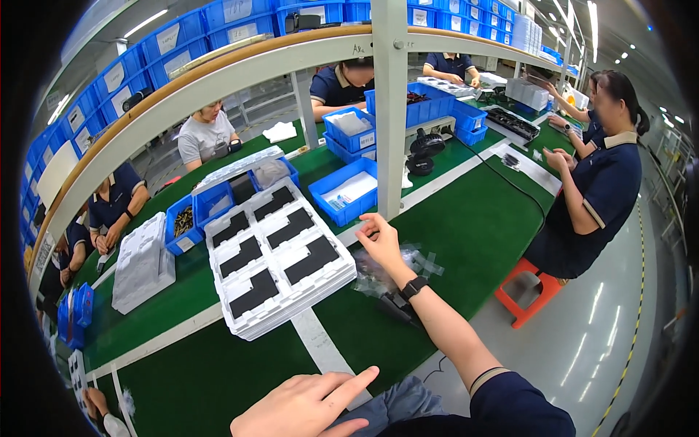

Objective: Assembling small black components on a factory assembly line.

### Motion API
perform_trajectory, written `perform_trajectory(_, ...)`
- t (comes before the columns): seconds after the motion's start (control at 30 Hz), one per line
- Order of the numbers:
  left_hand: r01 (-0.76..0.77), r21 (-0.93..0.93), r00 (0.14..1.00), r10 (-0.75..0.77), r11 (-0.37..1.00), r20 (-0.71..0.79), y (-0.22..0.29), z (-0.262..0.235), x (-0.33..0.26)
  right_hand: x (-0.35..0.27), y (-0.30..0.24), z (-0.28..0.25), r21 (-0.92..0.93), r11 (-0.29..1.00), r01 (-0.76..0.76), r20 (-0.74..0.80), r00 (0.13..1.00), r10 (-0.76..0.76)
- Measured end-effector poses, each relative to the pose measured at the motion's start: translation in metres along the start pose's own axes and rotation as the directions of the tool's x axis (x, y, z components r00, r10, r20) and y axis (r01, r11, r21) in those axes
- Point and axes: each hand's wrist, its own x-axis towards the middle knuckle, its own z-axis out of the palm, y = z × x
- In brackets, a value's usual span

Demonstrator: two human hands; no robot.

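Note:
My right hand (pixel 380 246), with a black watch on the wrist, reaches out above the green bench with its fingers loosely bent and apart. Nothing shows in it. Below and beside it lies a heap of crumpled clear plastic film (pixel 426 264), with a dark object (pixel 397 307) partly covered by my arm. My left hand (pixel 302 409) is low at the near edge, palm down, index finger and thumb stretched out, holding nothing visible. Left of my right hand stands a stack of white plastic trays (pixel 269 240); black flat parts (pixel 312 258) fill the top tray's several pockets.
Another tray stack (pixel 142 262) stands farther left. Blue bins (pixel 346 202) line the middle of the bench, beside a white post (pixel 389 109) and a small black fan (pixel 426 149). A black cable (pixel 510 182) crosses the green mat. A co-worker (pixel 601 175) sits at right; others work across the bench.

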Motion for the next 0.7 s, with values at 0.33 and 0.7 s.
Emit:
perform_trajectory(0.33,0.073,-0.158,0.989,-0.052,0.985,0.135,-0.0007,-0.0027,0.0056,-0.0021,0.0019,-0.003,-0.014,1.0,0.018,-0.004,1.0,-0.018)
perform_trajectory(0.7,0.111,-0.125,0.988,-0.097,0.986,0.116,-0.0034,-0.0103,-0.0018,-0.0006,0.008,-0.0038,0.019,1.0,-0.017,-0.032,0.999,0.017)
